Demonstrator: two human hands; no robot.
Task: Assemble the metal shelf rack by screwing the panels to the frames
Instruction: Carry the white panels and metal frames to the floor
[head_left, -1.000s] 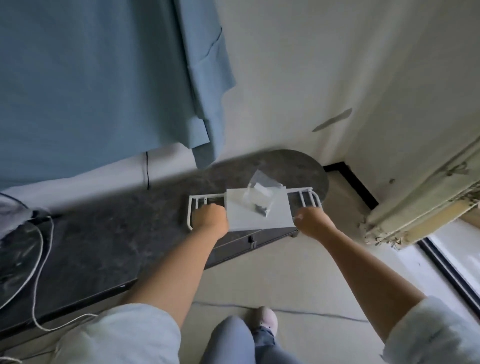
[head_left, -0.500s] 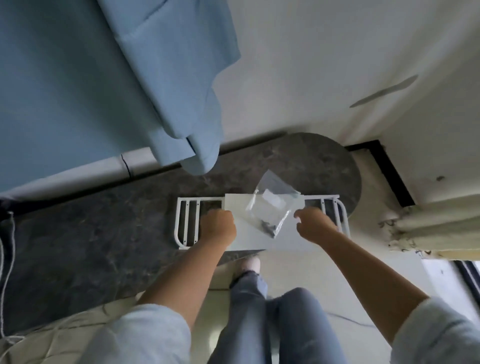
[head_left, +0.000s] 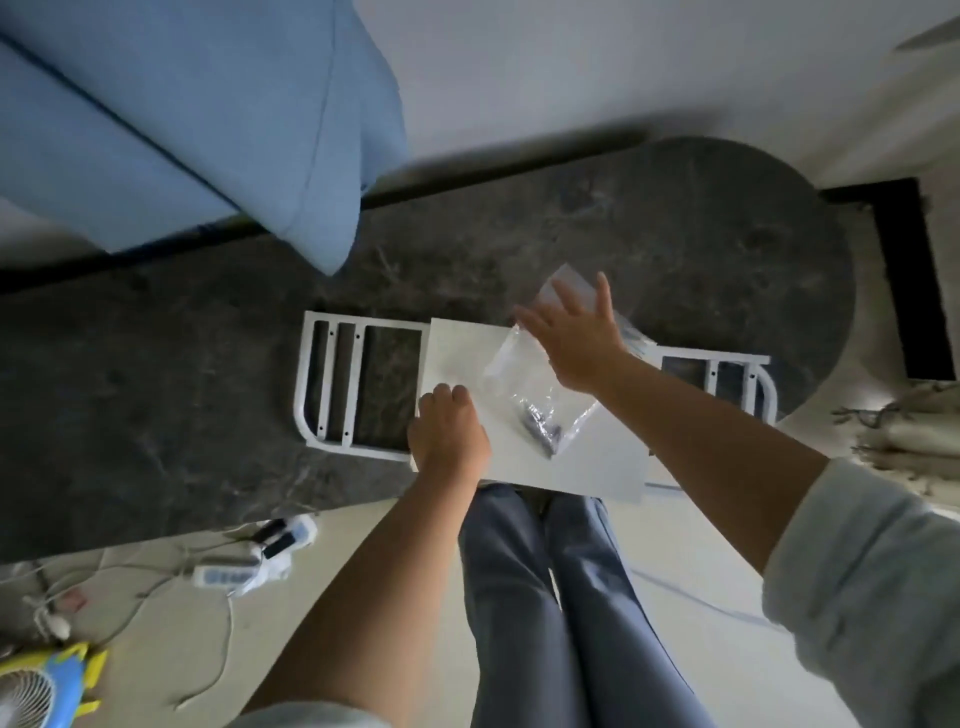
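Our left hand (head_left: 451, 434) grip clenched on flat white metal panel (head_left: 524, 415); right hand (head_left: 579, 340) released, directly over clear plastic screw bag (head_left: 540, 400), nearer it; bag's long axis diagonal.

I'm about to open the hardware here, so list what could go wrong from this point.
1. The white panel juts past the near edge of the dark table over your knees; only the left hand rests on it, so it might tip off.
2. The clear screw bag lies loose on that panel under the open right hand; a slip could scatter screws onto the floor.
3. The power strip and cords near your feet could snag.
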